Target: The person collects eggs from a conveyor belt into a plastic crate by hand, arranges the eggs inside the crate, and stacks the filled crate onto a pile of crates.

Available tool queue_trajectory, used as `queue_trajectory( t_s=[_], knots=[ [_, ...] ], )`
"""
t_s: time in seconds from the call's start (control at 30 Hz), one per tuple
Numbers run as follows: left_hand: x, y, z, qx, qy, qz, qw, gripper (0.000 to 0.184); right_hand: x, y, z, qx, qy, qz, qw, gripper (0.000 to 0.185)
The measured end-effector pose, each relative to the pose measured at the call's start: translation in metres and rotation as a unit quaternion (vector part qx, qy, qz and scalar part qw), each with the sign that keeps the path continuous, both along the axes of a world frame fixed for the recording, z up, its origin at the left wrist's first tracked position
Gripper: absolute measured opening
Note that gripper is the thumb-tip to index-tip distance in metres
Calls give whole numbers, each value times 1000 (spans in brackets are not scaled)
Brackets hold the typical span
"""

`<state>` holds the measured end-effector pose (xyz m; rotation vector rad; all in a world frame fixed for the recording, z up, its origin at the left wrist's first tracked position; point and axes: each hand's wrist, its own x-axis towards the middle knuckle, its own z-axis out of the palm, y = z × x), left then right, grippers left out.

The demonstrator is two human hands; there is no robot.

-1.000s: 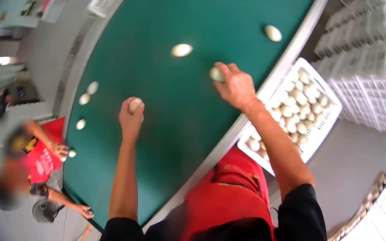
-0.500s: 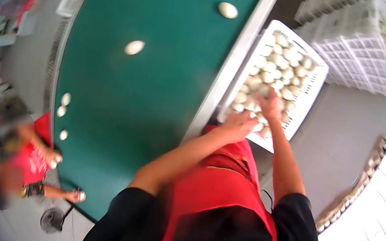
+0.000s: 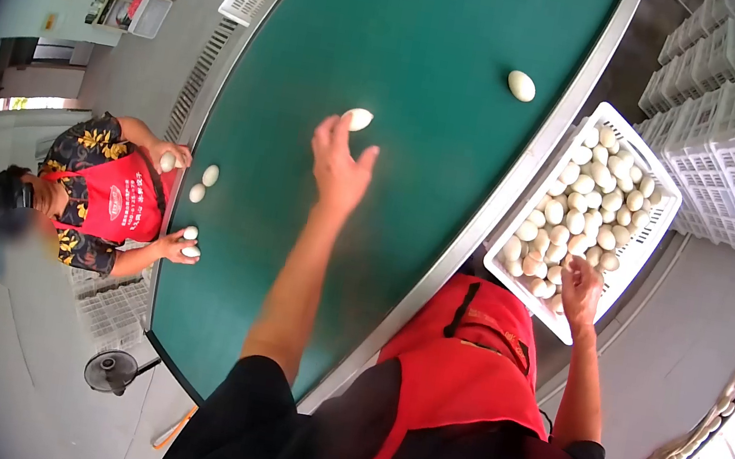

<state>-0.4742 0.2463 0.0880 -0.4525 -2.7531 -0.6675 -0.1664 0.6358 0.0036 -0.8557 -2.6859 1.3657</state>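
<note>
The left hand [image 3: 338, 172] is hovering over the green table [image 3: 405, 235], thumb and fingers standing wide apart around nothing, and an egg [image 3: 361, 120] is lying right at its fingertips; from where I'm standing, I can't tell whether they're touching. Well to its right, the right hand [image 3: 581, 292] is hanging over the crate [image 3: 655, 220]; whether it's holding anything I can't tell. Many eggs [image 3: 600, 175] are already filling the crate beyond that hand, while one loose egg [image 3: 521, 86] is lying to the left hand's right, two more eggs [image 3: 211, 176] to its left
</note>
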Motion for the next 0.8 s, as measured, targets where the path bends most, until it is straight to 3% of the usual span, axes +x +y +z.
queue_trajectory(
  t_s=[0.07,0.2,0.4,0.47,0.53,0.63,0.8],
  knots=[
    [-26,-18,-2,-35,-39,-4,999,70,15,-14,-10,-43,-31,-28,998,33],
    [-56,-33,-12,-91,-136,-13,986,59,20,-38,8,-73,-41,-40,996,28],
    [-68,-22,-5,-62,-187,16,980,49,18,-45,19,-87,-67,-36,993,30],
    [-74,-35,-35,51,-198,-4,979,47,20,-46,18,-94,-49,-56,993,28],
    [-67,-27,-28,155,-207,-24,966,43,13,-49,29,-114,-42,-67,990,27],
    [-42,-2,-9,380,-295,-45,876,43,-1,-56,48,-133,-27,-63,989,27],
    [41,70,46,526,-339,-104,773,52,-34,-61,114,-157,23,9,987,25]
  ],
)
